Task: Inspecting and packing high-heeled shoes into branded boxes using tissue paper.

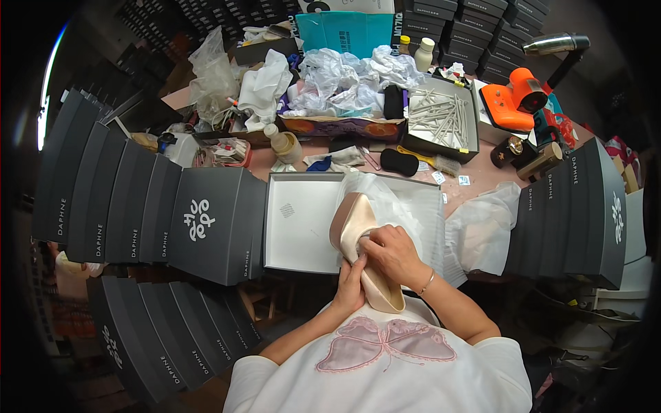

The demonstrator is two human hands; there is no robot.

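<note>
A beige satin women's shoe [357, 219] is held in front of my chest, tilted over the near edge of an open box. My left hand [350, 286] grips its left side, with the fingers wrapped round it. Across the shoe's opening lies my right hand [394, 252], fingers bent and pressed together at the opening's edge. What those fingertips pinch is hidden. Just beyond the shoe is the open shoebox [297, 237] with a white inside, and white tissue paper [389, 199] spreads over its right half.
Dark shoeboxes [213, 227] stand in rows on the left, with more boxes [585, 213] on the right. Behind the open box are a black-handled brush [399, 162], a white bottle [281, 141], a tray of white sticks [441, 113] and an orange device [508, 103]. Loose tissue [482, 230] lies right.
</note>
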